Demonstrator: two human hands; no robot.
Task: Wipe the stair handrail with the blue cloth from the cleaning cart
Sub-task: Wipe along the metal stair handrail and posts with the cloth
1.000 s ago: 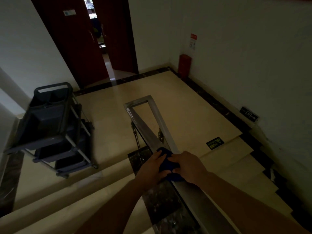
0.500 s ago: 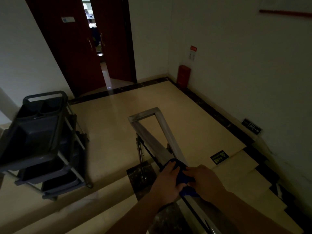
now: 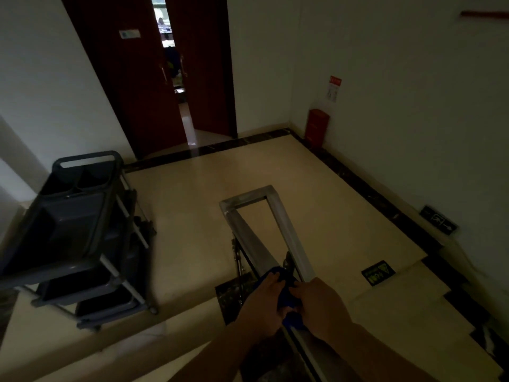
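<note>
We clamp both hands, left hand (image 3: 264, 304) and right hand (image 3: 321, 306), around the blue cloth (image 3: 286, 296) on the handrail (image 3: 253, 244). Wrapping it likely wipes top and sides together.

Low in the frame, left hand (image 3: 263, 306) and right hand (image 3: 321, 306) press a blue cloth (image 3: 286, 299) onto the metal handrail (image 3: 250, 244); grey cleaning cart (image 3: 74, 230) at left

Both bare forearms reaching forward and down, converging. Left hand (image 3: 263, 304) and right hand (image 3: 321, 306) side by side, knuckles up, fingers curled and closed around the blue cloth (image 3: 286, 295) between them, thumbs nearly touching.
</note>
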